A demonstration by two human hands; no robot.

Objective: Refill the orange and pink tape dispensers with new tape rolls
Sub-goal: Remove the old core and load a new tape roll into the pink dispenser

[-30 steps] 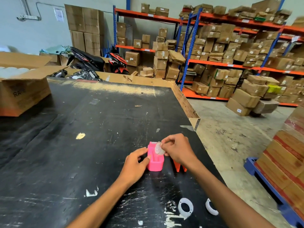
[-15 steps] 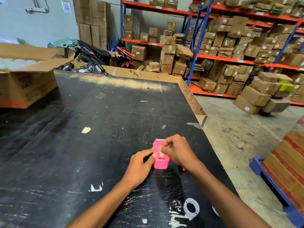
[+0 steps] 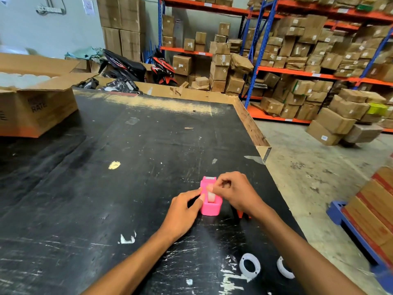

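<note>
The pink tape dispenser stands on the black table near its right edge. A clear tape roll sits down inside it. My left hand holds the dispenser's left side with thumb and fingers. My right hand pinches the top of the roll from the right. Behind my right wrist only a small corner of the orange dispenser shows. Two white empty tape cores lie near the table's front edge.
An open cardboard box holding white rolls stands at the table's far left. The table's right edge drops to a concrete floor. Shelves of cartons fill the background. A blue pallet with stacked boxes stands at the right.
My right hand has lowered the clear tape roll from above the pink dispenser down into it. My left hand stays on the dispenser's side. The camera has moved a little closer.
</note>
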